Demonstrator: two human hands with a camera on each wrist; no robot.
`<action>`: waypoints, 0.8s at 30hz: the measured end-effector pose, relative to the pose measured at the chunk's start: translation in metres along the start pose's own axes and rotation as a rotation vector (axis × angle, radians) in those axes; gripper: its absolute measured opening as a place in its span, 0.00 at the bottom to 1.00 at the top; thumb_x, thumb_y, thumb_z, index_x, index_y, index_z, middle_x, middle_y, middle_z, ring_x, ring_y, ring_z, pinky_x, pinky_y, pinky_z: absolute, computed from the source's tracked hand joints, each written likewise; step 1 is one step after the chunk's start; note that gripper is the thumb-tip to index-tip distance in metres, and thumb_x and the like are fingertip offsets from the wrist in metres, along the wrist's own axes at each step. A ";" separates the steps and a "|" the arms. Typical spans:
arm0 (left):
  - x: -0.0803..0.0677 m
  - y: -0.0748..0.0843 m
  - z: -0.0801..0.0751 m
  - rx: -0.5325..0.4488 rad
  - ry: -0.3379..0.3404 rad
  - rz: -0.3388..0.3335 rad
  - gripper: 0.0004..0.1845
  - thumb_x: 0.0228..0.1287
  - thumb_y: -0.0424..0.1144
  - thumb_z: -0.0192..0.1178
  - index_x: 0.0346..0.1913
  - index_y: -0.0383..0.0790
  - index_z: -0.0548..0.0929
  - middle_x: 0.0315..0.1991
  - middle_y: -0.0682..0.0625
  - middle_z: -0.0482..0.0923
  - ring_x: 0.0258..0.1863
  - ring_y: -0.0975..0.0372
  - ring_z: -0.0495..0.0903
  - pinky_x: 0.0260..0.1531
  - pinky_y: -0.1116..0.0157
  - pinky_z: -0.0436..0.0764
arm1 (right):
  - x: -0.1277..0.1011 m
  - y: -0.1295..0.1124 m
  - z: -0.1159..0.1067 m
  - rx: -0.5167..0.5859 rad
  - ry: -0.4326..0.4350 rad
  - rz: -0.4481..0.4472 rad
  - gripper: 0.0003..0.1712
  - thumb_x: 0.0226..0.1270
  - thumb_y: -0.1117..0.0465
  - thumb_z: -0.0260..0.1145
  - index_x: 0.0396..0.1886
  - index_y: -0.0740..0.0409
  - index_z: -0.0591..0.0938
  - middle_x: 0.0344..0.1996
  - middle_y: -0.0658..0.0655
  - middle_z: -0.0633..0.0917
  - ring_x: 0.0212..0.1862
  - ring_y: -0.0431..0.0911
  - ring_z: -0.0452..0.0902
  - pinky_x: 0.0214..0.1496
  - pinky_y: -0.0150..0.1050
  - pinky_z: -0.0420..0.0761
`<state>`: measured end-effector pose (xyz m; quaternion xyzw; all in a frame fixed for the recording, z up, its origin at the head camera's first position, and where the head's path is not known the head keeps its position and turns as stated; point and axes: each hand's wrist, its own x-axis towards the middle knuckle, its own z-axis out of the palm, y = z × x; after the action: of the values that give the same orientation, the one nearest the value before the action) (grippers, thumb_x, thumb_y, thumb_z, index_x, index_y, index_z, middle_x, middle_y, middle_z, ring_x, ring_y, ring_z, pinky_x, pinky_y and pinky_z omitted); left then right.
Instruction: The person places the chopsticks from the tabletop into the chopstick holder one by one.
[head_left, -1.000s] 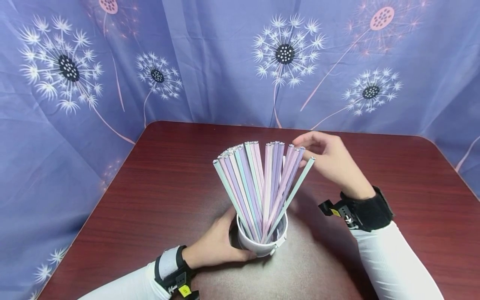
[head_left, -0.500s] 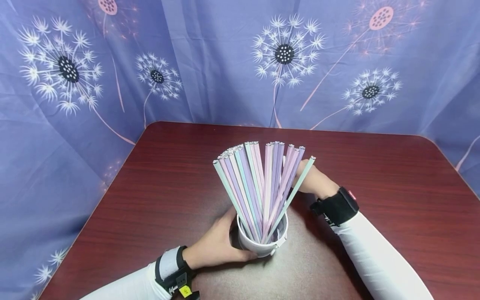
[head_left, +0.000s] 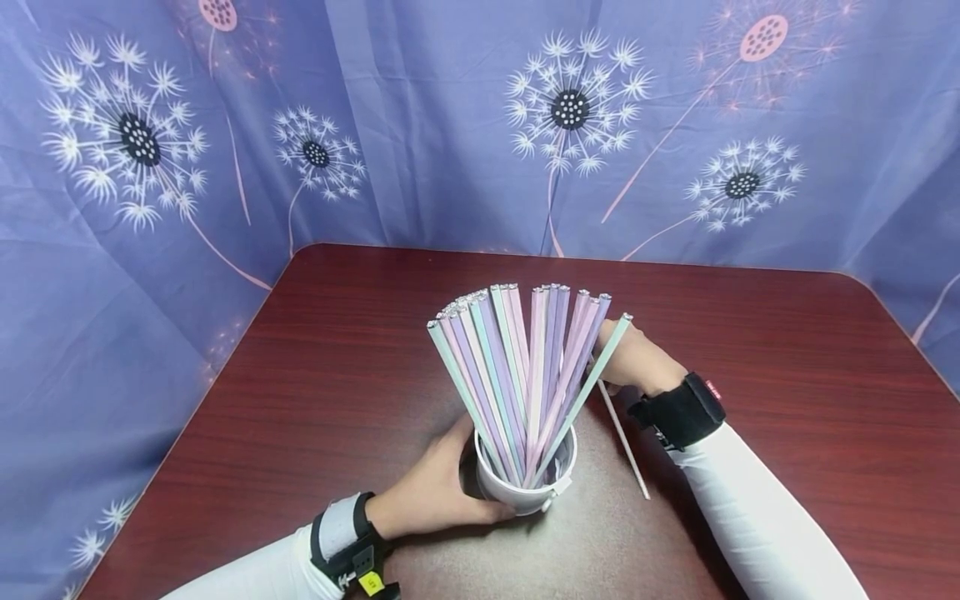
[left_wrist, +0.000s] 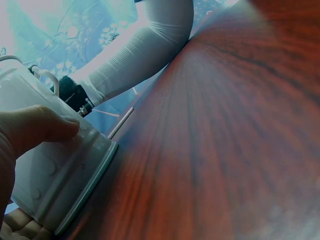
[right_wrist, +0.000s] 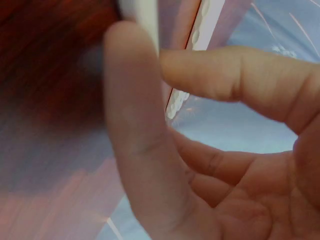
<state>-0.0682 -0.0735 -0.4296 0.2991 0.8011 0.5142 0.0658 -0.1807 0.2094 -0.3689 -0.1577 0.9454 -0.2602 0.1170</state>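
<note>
A white bucket-like cup (head_left: pixel 528 498) stands on the table, crowded with long pastel sticks (head_left: pixel 517 375) in mint, pink and lilac, their tips silvery. My left hand (head_left: pixel 438 487) grips its left side; in the left wrist view the thumb (left_wrist: pixel 42 125) lies across the cup wall (left_wrist: pixel 50 167). Behind the right-hand sticks is my right hand (head_left: pixel 637 358), partly hidden by them. From under it a thin white stick (head_left: pixel 624 440) slants down toward the table, right of the cup. The right wrist view has thumb and forefinger pinching a white stick (right_wrist: pixel 142 17).
The dark red wooden table (head_left: pixel 322 350) spreads around the cup. Beyond its back edge hangs a blue curtain (head_left: pixel 442 125) printed with dandelions. Black straps (head_left: pixel 678 412) with small devices are worn on both wrists.
My right hand has come down from beside the stick tips to lower behind them, its fingers drawing together. A thin white stick now shows below it. The left hand stays on the cup.
</note>
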 end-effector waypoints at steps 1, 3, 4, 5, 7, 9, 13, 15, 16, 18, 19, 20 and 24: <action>0.000 0.000 0.000 0.001 0.001 0.002 0.55 0.36 0.54 0.80 0.69 0.65 0.57 0.61 0.65 0.70 0.62 0.66 0.71 0.65 0.63 0.69 | 0.000 0.001 0.000 0.004 -0.006 0.009 0.12 0.54 0.75 0.56 0.19 0.57 0.71 0.15 0.54 0.74 0.12 0.46 0.79 0.14 0.39 0.79; 0.000 -0.001 0.000 0.002 0.003 0.006 0.55 0.36 0.55 0.80 0.69 0.65 0.57 0.61 0.65 0.71 0.62 0.66 0.71 0.64 0.63 0.69 | 0.001 0.002 -0.001 -0.004 -0.017 0.024 0.14 0.53 0.75 0.56 0.16 0.55 0.69 0.13 0.53 0.73 0.12 0.46 0.79 0.14 0.39 0.79; 0.000 -0.001 0.001 0.001 0.003 0.008 0.55 0.36 0.55 0.80 0.69 0.65 0.57 0.61 0.65 0.70 0.62 0.66 0.71 0.65 0.63 0.69 | 0.001 0.002 -0.002 -0.024 -0.016 0.029 0.15 0.52 0.75 0.56 0.14 0.54 0.68 0.12 0.52 0.73 0.11 0.45 0.78 0.14 0.38 0.79; 0.001 -0.001 0.001 0.002 0.003 0.009 0.56 0.36 0.55 0.80 0.70 0.65 0.57 0.61 0.65 0.70 0.62 0.66 0.71 0.65 0.63 0.68 | 0.001 0.003 -0.004 -0.036 -0.014 0.040 0.15 0.51 0.74 0.56 0.13 0.54 0.67 0.11 0.52 0.73 0.11 0.45 0.78 0.14 0.37 0.79; 0.001 -0.001 0.001 0.002 0.002 0.011 0.56 0.36 0.55 0.80 0.70 0.65 0.57 0.61 0.65 0.70 0.62 0.66 0.71 0.65 0.63 0.68 | 0.000 0.003 -0.009 -0.050 -0.005 0.060 0.14 0.51 0.72 0.57 0.12 0.55 0.69 0.09 0.52 0.74 0.11 0.44 0.78 0.15 0.37 0.78; 0.001 0.000 0.001 0.001 -0.001 0.009 0.56 0.36 0.55 0.80 0.70 0.65 0.57 0.62 0.65 0.70 0.62 0.66 0.71 0.65 0.63 0.68 | -0.001 0.002 -0.015 -0.057 0.011 0.065 0.11 0.51 0.70 0.60 0.15 0.57 0.72 0.11 0.52 0.77 0.12 0.44 0.79 0.17 0.36 0.79; 0.000 0.000 0.001 0.001 -0.004 0.006 0.57 0.36 0.55 0.80 0.70 0.65 0.56 0.62 0.64 0.69 0.63 0.66 0.70 0.66 0.62 0.67 | -0.006 0.000 -0.030 -0.068 0.051 0.046 0.03 0.54 0.65 0.63 0.28 0.62 0.78 0.16 0.52 0.81 0.14 0.44 0.80 0.27 0.39 0.83; 0.000 0.000 0.001 0.005 -0.004 0.007 0.57 0.36 0.55 0.80 0.71 0.65 0.56 0.63 0.65 0.69 0.63 0.66 0.70 0.66 0.62 0.67 | -0.009 -0.001 -0.038 -0.072 0.082 0.040 0.08 0.54 0.66 0.62 0.35 0.63 0.78 0.18 0.52 0.82 0.15 0.44 0.81 0.31 0.40 0.83; 0.000 0.000 0.001 0.007 -0.003 0.009 0.57 0.36 0.55 0.80 0.71 0.65 0.56 0.63 0.65 0.69 0.64 0.66 0.70 0.66 0.62 0.67 | -0.010 -0.001 -0.041 -0.075 0.099 0.035 0.10 0.54 0.66 0.62 0.38 0.63 0.79 0.18 0.53 0.83 0.15 0.44 0.81 0.34 0.40 0.82; 0.000 0.000 0.001 0.009 0.000 0.012 0.57 0.35 0.55 0.80 0.71 0.65 0.56 0.63 0.65 0.69 0.63 0.66 0.70 0.66 0.62 0.67 | -0.014 -0.002 -0.048 -0.041 0.131 0.041 0.16 0.52 0.68 0.62 0.43 0.65 0.79 0.22 0.54 0.84 0.17 0.45 0.82 0.35 0.38 0.81; 0.000 0.000 0.000 0.010 0.003 0.014 0.57 0.35 0.55 0.80 0.71 0.65 0.56 0.63 0.65 0.69 0.63 0.66 0.70 0.66 0.62 0.68 | -0.015 -0.003 -0.051 -0.017 0.143 0.046 0.17 0.51 0.68 0.62 0.44 0.65 0.78 0.23 0.55 0.85 0.17 0.46 0.82 0.34 0.38 0.81; 0.000 0.000 0.000 0.010 0.004 0.015 0.57 0.35 0.55 0.80 0.71 0.64 0.56 0.63 0.65 0.69 0.63 0.66 0.70 0.66 0.62 0.68 | -0.017 -0.004 -0.054 0.008 0.156 0.050 0.17 0.52 0.68 0.62 0.44 0.65 0.78 0.25 0.56 0.85 0.19 0.46 0.82 0.32 0.37 0.81; 0.001 0.000 0.000 0.009 0.005 0.013 0.58 0.35 0.55 0.80 0.71 0.65 0.56 0.63 0.65 0.68 0.63 0.66 0.70 0.66 0.62 0.68 | -0.028 -0.010 -0.067 0.110 0.248 0.042 0.14 0.56 0.67 0.65 0.43 0.65 0.77 0.33 0.60 0.84 0.25 0.45 0.83 0.28 0.37 0.84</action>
<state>-0.0689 -0.0731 -0.4298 0.3036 0.8015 0.5118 0.0591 -0.1729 0.2412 -0.3038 -0.0978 0.9401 -0.3264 0.0132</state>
